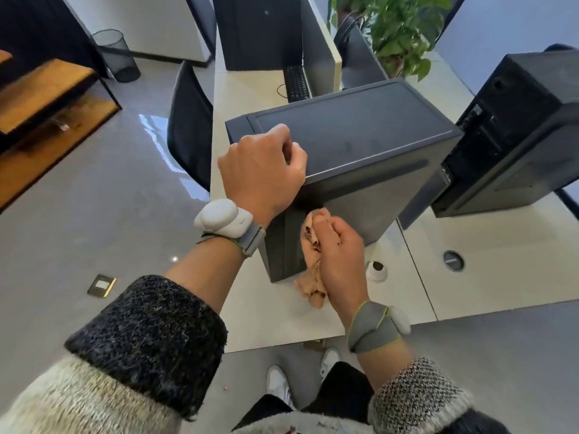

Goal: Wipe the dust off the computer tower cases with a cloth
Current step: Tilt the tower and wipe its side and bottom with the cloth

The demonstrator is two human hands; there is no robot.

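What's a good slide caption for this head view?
Left hand grips the top edge of a grey computer tower while the right hand presses a peach cloth to its side.

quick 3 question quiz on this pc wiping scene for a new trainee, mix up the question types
1. True or false: the cloth is bunched in the left hand.
2. Which part of the tower case is the cloth pressed against? A) the top panel B) the near upright face C) the far side
3. Fill in: the left hand rests on the tower case's ____ panel.

Key: 1 false, the right hand grips it. 2 B. 3 top.
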